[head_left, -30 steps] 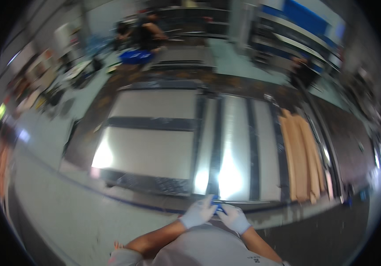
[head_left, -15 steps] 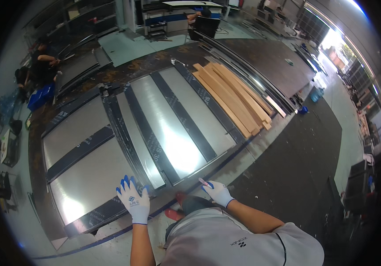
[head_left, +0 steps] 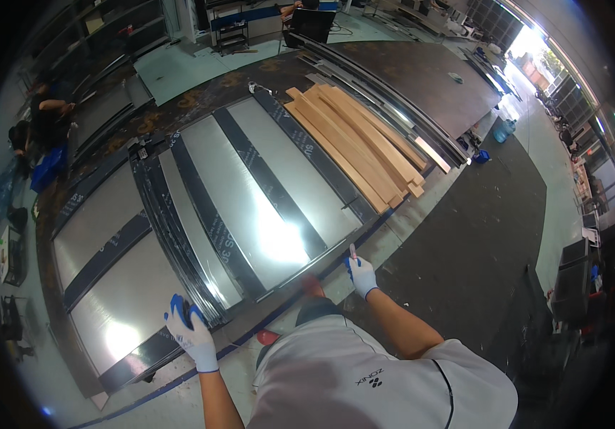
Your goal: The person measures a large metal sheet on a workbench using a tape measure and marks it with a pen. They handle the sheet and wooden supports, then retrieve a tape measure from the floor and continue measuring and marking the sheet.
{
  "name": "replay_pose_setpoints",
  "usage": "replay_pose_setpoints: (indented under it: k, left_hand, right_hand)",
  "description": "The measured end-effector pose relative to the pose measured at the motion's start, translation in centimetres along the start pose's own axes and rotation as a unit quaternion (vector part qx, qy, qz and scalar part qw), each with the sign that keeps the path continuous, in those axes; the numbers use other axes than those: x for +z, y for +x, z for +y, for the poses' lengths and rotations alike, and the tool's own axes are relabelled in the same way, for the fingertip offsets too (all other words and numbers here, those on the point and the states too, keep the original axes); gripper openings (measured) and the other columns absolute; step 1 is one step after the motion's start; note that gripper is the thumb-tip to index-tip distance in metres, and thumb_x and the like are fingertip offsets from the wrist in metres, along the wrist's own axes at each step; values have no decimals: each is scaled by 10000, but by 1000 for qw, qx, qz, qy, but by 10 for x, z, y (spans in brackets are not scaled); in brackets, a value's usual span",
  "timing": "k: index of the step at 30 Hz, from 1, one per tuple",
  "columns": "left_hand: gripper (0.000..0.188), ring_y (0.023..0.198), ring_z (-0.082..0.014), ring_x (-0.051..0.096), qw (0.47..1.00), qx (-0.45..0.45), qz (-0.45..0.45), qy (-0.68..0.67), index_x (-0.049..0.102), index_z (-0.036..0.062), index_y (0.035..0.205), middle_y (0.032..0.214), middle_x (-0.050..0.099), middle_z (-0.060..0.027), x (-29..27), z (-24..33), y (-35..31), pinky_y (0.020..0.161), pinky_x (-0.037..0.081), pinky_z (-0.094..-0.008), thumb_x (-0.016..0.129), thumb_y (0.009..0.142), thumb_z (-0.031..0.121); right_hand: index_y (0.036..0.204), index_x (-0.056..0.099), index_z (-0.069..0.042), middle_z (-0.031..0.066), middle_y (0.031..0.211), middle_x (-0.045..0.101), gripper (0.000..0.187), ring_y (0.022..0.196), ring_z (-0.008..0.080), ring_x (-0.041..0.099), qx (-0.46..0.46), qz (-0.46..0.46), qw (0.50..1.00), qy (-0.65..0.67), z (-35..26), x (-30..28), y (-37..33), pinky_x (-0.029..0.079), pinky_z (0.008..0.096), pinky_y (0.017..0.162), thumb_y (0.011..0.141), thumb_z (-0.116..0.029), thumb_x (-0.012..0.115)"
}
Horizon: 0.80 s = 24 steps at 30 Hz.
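At the upper left of the frame, a co-worker (head_left: 46, 107) is near a blue bin (head_left: 48, 168). Below, in the left part, lies the left metal panel (head_left: 129, 286), crossed by dark bands (head_left: 109, 255). To its right runs a bundle of dark long strips (head_left: 166, 232). At the lower left of centre, the left hand (head_left: 191, 334), gloved, is above the panel's lower edge, near the ends of these strips; its fingers are apart and slightly bent. I see nothing held there, and contact I cannot tell. In the middle lies the right metal panel (head_left: 221, 171), with similar bands. Just beyond its lower edge, right of centre, the right hand (head_left: 361, 277) has its fingers closed around a slim object (head_left: 352, 252), pinkish and grey. Farther up and right, wooden planks (head_left: 354, 143) lie beside the panel.

In my judgement, the laying out is done: both panels are flat, and the bands seem in place. What is left, I cannot tell from this view.

About writing: the bands carry pale printed letters, partly blurred, and the grey shirt (head_left: 407, 393) at the bottom has small dark lettering with a dotted emblem.
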<state>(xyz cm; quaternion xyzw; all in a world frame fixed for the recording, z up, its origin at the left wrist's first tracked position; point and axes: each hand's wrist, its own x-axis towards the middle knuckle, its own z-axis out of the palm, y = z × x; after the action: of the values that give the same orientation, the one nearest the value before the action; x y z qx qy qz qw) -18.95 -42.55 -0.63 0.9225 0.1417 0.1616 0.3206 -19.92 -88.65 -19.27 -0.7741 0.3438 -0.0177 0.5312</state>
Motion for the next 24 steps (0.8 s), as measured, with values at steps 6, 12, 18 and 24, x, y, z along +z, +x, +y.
replay_pose_setpoints:
  k: [6, 12, 18, 24]
  left_hand:
    - [471, 1290, -380, 597, 986, 49, -6, -162, 603, -64, 1343, 1349, 631, -223, 66, 49, -66, 1127, 454, -453, 515, 882, -27]
    - [476, 1217, -325, 633, 948, -288, -19, -135, 553, -45, 1418, 1334, 647, -212, 205, -16, -110, 1042, 504, -414, 640, 1028, 213]
    - [363, 926, -199, 644, 827, -475, -11, -299, 635, 14, 1291, 1058, 663, -69, 251, -53, -115, 789, 545, -331, 645, 1045, 280]
    - [361, 987, -290, 694, 879, -457, -40, -132, 712, -6, 1132, 1012, 739, -147, 271, -86, -101, 841, 543, -419, 650, 1014, 330]
  right_hand:
    - [1007, 723, -36, 196, 836, 701, 326, 797, 377, 677, -40, 65, 991, -110, -16, -35, 96, 506, 484, 748, 1019, -345, 619]
    - [1225, 726, -49, 261, 1067, 726, 351, 1035, 435, 699, -43, -31, 993, -109, -8, -40, 140, 537, 485, 897, 1033, -310, 589]
    - [1260, 707, -40, 185, 923, 739, 345, 849, 299, 733, -138, -67, 979, -131, -2, -42, 150, 560, 419, 789, 1034, -281, 609]
    - [1070, 720, -19, 91, 806, 714, 282, 691, 192, 707, -11, -155, 986, -55, -16, -45, 167, 560, 347, 641, 1047, -273, 599]
